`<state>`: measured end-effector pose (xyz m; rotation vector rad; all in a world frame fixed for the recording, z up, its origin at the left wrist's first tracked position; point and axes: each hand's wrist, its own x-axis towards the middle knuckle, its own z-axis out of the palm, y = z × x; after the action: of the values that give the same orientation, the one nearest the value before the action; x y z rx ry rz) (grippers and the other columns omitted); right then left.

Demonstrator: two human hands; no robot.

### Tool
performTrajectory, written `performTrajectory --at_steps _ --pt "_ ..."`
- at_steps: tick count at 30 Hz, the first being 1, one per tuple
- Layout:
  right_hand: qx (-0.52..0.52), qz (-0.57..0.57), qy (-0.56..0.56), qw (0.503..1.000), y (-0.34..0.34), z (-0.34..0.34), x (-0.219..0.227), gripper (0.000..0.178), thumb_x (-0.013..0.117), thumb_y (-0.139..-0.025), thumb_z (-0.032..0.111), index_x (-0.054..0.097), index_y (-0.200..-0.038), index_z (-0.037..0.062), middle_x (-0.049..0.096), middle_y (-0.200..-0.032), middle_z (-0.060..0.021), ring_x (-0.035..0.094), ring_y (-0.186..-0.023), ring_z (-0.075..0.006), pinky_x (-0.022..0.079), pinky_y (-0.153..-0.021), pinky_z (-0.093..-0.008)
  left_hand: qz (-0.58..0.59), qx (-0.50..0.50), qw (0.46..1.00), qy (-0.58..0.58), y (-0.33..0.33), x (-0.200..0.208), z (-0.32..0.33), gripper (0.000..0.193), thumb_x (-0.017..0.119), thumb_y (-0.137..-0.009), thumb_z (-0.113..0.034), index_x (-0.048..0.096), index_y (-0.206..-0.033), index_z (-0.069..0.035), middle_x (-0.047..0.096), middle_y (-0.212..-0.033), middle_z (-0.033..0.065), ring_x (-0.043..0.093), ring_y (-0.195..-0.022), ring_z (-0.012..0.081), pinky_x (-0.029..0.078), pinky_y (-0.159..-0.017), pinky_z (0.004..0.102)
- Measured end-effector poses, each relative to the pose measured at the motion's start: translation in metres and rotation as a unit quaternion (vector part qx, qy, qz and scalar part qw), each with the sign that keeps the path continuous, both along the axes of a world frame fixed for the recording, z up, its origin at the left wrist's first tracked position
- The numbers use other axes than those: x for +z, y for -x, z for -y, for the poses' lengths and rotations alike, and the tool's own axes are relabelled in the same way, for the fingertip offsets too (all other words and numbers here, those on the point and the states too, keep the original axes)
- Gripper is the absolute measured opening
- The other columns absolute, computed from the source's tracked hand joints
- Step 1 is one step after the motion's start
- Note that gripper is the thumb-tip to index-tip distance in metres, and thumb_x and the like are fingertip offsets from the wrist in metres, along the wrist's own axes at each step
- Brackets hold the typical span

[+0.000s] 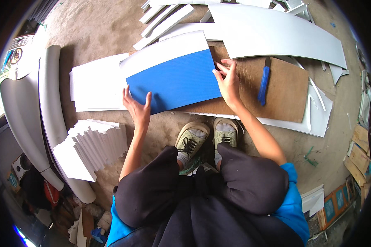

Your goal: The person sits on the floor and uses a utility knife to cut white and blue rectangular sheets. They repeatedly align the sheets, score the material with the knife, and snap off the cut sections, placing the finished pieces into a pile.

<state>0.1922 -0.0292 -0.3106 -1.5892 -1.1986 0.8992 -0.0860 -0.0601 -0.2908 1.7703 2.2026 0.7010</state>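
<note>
A stiff rectangular sheet (177, 78), blue with a white band along its far side, lies between my hands over a brown board and white sheets. My left hand (138, 109) grips its near left edge, the thumb raised over the blue face and the fingers along the side. At the right edge, my right hand (228, 82) holds the sheet with thumb and bent fingers. A blue-handled cutter knife (264, 85) rests on the brown board (286, 90), right of my right hand. White sheets (97, 82) are stacked to the left, partly under the blue sheet.
A leaning stack of cut white pieces (103, 142) stands on the floor at left. Beyond it lie long white rolls (51, 94). Large white offcuts (276, 33) and strips (165, 22) cover the far side. Wooden pieces (356, 160) sit at the right rim. My shoes (192, 138) are near the board.
</note>
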Motion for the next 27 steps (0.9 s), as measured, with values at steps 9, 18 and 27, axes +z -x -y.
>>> performTrajectory --at_steps 9,18,27 --pt "-0.009 0.013 -0.021 1.0 0.001 0.011 -0.002 0.044 0.061 -0.077 -0.001 0.036 -0.112 0.0034 0.059 -0.102 -0.0175 0.06 -0.083 -0.0221 0.049 -0.072 -0.0301 0.011 -0.004 1.0 -0.007 0.013 -0.013 0.011 0.07 0.071 -0.072 -0.024 0.036 -0.129 -0.005 0.038 -0.123 0.0175 0.033 -0.114 0.0334 0.029 -0.097 0.044" --pt "-0.023 0.024 -0.013 0.999 -0.012 0.011 -0.011 0.047 0.062 -0.075 -0.003 0.036 -0.115 0.0017 0.055 -0.107 -0.0159 0.056 -0.091 -0.0209 0.047 -0.079 -0.0308 0.05 -0.147 0.988 -0.018 0.039 -0.007 -0.022 0.065 0.063 -0.077 -0.033 0.035 -0.129 -0.007 0.034 -0.128 0.0162 0.035 -0.113 0.0347 0.03 -0.097 0.0439" --pt "-0.01 0.039 0.02 0.999 -0.016 0.015 -0.01 0.041 0.06 -0.078 0.0 0.038 -0.113 0.0015 0.05 -0.112 -0.0151 0.055 -0.097 -0.0239 0.048 -0.083 -0.0332 -0.002 -0.221 0.973 -0.063 0.053 -0.01 0.016 0.086 0.077 -0.06 -0.022 0.032 -0.133 -0.016 0.027 -0.136 0.0174 0.031 -0.123 0.0334 0.029 -0.102 0.0451"
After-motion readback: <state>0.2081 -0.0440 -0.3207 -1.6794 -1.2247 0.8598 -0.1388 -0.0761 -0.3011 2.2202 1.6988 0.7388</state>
